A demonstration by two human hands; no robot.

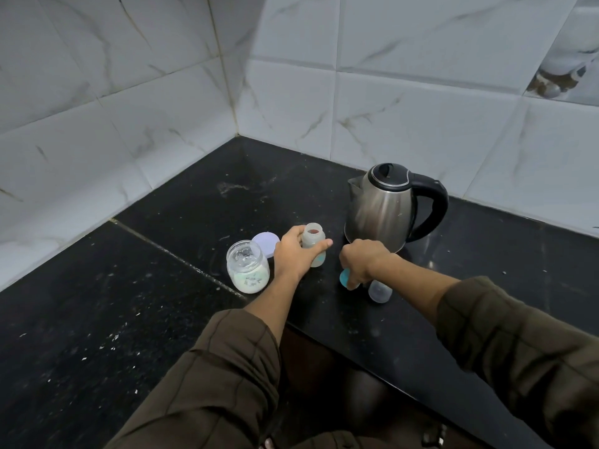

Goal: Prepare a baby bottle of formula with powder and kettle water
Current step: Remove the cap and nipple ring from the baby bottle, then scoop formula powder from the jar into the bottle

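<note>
A small clear plastic baby bottle (313,235) stands upright and uncapped on the black speckled stone surface (181,202), just in front of the brushed steel electric kettle with a black handle (379,207). The left hand (295,255) holds the bottle with its fingers wrapped round the body below the neck. The right hand (363,260) reaches down beside it, fingers curled and pinching a teal screw ring (344,278) right at the surface, with a clear domed cap (380,291) just beside it. On the far left sits an open glass jar of pale powder (248,268), and its round white lid (267,242) lies flat behind it. Whether the bottle has anything in it is hard to tell. The step appears to be handling the ring while the bottle is open for filling. To do that well, the left grip should keep the bottle pinned upright. The ring is best kept by its outer edge, so the teat side stays off the crumb-dusted stone and clear of the kettle's pouring path.
</note>
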